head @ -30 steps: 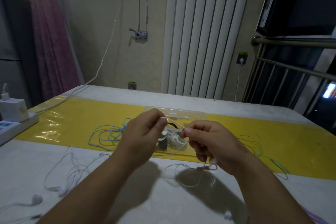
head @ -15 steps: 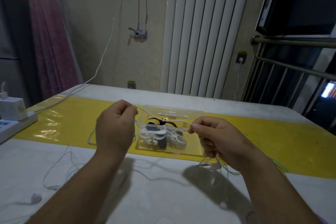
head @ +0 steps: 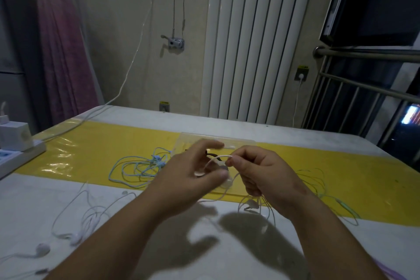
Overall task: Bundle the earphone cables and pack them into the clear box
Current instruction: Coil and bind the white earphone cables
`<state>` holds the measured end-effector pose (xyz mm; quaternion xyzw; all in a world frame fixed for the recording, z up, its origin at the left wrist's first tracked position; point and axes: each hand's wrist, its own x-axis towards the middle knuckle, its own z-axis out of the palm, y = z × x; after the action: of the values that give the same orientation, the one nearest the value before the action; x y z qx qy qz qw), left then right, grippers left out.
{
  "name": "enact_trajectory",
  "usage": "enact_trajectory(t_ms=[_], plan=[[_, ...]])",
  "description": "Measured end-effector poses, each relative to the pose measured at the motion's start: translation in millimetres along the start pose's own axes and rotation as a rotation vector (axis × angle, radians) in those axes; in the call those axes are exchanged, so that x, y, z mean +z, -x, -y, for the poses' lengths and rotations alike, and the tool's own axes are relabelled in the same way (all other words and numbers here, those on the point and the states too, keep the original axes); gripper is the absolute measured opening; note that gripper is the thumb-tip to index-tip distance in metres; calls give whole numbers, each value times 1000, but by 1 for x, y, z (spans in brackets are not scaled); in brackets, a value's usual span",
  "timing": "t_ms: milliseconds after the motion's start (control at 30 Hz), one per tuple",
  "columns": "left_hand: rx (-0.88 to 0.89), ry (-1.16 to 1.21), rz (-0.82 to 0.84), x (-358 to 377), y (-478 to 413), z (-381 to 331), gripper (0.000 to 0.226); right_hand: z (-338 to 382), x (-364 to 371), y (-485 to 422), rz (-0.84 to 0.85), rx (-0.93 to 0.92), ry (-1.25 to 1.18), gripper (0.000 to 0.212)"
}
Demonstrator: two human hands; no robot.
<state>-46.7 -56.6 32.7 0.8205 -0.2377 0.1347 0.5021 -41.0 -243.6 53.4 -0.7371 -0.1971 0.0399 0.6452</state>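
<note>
Hands are now close together above the table [head: 295,141], while half a second ago they were far apart with the wire stretched tight between them. The left hand [head: 193,175] has moved in toward the right hand [head: 261,173] and almost meets it. It is blurred and its fingers look spread, so I cannot tell if it grasps the wire or only touches it.

The right hand pinches the white earphone cable [head: 218,156] between thumb and forefinger. From this pinch the cable now bends in a short slack arc toward the left hand, not a straight line as before. More loops of thin wire hang from the lower fingers of the right hand, down to the table at 6 o'clock.

The clear box [head: 243,143] stands on the yellow strip [head: 79,150] just behind the hands, at 12 o'clock from them. Earlier the items inside it were in plain view; now the hands cover nearly all of it and only its back edge shows.

From the hands, the blue earphone cable [head: 136,168] lies loose at 9 o'clock on the strip, the green cable [head: 318,179] at 3 o'clock, the white earphones [head: 86,218] at 8 o'clock, and the power strip [head: 13,157] far at 9 o'clock.
</note>
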Motion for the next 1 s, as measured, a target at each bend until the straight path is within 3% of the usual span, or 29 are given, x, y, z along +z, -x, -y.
enact_trajectory(t_ms=[133,267,467,733,1000], plan=[[-13,-54,118,6,-4,4,16,-2,3,-2,-17,-24,14,14],[-27,12,122,4,-4,3,25,-3,2,-2,-25,-45,47,16],[-97,145,-181,-17,-10,12,33,3,-14,1,-67,9,32,19],[-139,-49,-500,-20,-10,17,22,10,-20,5,-9,85,68,22],[-125,-67,-652,-21,-10,10,30,8,-23,7,193,195,102,12]])
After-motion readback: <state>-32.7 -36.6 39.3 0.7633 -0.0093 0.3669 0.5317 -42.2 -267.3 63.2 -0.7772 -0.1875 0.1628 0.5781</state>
